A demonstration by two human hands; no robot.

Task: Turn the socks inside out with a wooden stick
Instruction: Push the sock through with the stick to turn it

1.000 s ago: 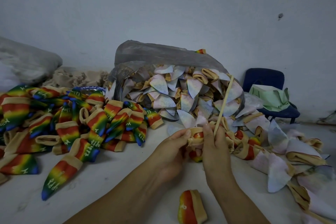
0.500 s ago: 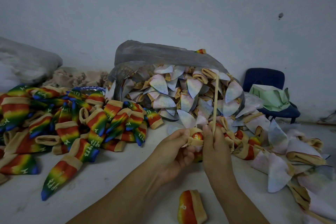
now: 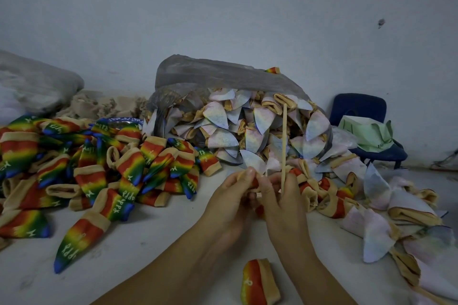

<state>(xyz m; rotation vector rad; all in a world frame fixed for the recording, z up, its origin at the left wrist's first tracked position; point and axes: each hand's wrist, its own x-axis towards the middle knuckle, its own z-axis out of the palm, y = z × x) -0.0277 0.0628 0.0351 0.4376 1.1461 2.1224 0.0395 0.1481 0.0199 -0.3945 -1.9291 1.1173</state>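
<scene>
left hand (image 3: 231, 199) pinches sock (image 3: 253, 184) cuff | right hand (image 3: 282, 202) grips wooden stick (image 3: 284, 146), upright, held with sock above table (image 3: 153, 238) | risk: cuff slips off stick tip, thin knit snags or bunches if push goes off-centre

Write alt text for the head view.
The left hand and right hand hold a bunched sock between them, the right also gripping an upright wooden stick. Rainbow socks lie piled left; pale socks spill from a grey bag behind.
</scene>
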